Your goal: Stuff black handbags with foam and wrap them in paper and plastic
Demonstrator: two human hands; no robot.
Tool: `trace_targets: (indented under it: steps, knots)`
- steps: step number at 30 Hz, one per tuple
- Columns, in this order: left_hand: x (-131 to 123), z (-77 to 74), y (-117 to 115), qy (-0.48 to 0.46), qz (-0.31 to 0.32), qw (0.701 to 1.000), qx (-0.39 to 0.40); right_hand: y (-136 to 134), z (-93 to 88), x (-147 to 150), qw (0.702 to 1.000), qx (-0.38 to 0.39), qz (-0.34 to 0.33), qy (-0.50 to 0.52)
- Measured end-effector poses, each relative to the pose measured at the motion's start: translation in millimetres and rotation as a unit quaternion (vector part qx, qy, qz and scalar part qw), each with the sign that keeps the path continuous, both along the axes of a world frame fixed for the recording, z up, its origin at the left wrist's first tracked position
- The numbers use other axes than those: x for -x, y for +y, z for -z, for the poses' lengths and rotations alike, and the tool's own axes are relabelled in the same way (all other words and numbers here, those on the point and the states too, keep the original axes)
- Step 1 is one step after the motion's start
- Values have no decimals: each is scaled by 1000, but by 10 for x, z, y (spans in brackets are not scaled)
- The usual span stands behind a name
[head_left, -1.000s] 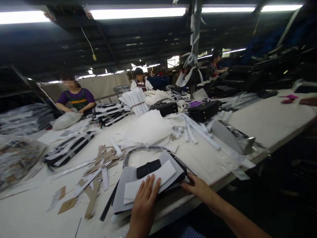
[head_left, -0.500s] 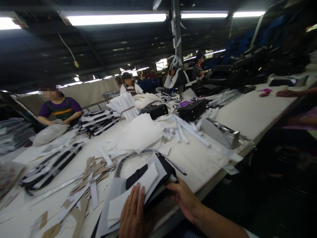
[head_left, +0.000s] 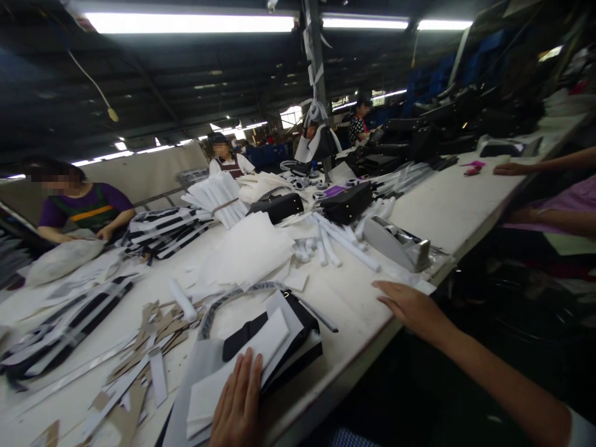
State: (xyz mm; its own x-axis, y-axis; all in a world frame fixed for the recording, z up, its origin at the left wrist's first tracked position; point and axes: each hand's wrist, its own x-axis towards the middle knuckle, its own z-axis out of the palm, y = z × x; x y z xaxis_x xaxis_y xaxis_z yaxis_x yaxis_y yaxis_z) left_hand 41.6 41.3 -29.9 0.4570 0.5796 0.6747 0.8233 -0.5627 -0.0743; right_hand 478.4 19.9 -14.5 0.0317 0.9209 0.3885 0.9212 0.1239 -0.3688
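At the left of the long white worktable (head_left: 349,310), a long black bundle banded with white strips (head_left: 74,332) is laid slantwise, followed by scattered brown and white card strips (head_left: 133,403). Near the front edge, a black handbag (head_left: 305,315) is set, its long axis slanting from lower left to upper right; its arched, plastic-wrapped handle (head_left: 218,300) is pointed away, toward the far side. Over it, a white padded sheet (head_left: 265,338) is laid along the same slant — covered by the flat left hand (head_left: 238,397), fingers extended and gripping nothing. Farther right, the right hand (head_left: 410,305) is held open, well apart from the handbag, fingers turned left — whether the tabletop is touched cannot be told. Just beyond that hand, a grey tape dispenser (head_left: 384,239) is placed.
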Motion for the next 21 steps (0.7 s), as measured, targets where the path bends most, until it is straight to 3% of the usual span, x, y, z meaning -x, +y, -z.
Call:
trace_targets:
  steps: [2, 5, 9, 13, 15, 18, 21]
  knots:
    - [3, 0, 6, -4, 3, 1000, -1, 57, 181, -305, 993, -48, 42, -96]
    - [14, 7, 24, -1, 16, 1000, -5, 97, 342, -416, 984, -81, 44, -153]
    - [12, 5, 30, -7, 17, 1000, -4, -19, 246, -68, 991, -81, 36, -98]
    - [-1, 1, 12, -19, 5, 1000, 4, -251, 1, 420, 996, 74, -54, 20]
    - [-7, 0, 4, -12, -3, 1000, 8, -277, -92, 562, 988, 120, -64, 79]
    - [-11, -11, -3, -9, -9, 1000, 11, -93, -104, 610, 993, 60, -22, 97]
    - [6, -38, -4, -19, -18, 999, 22, 190, 51, 613, 998, 48, 9, 44]
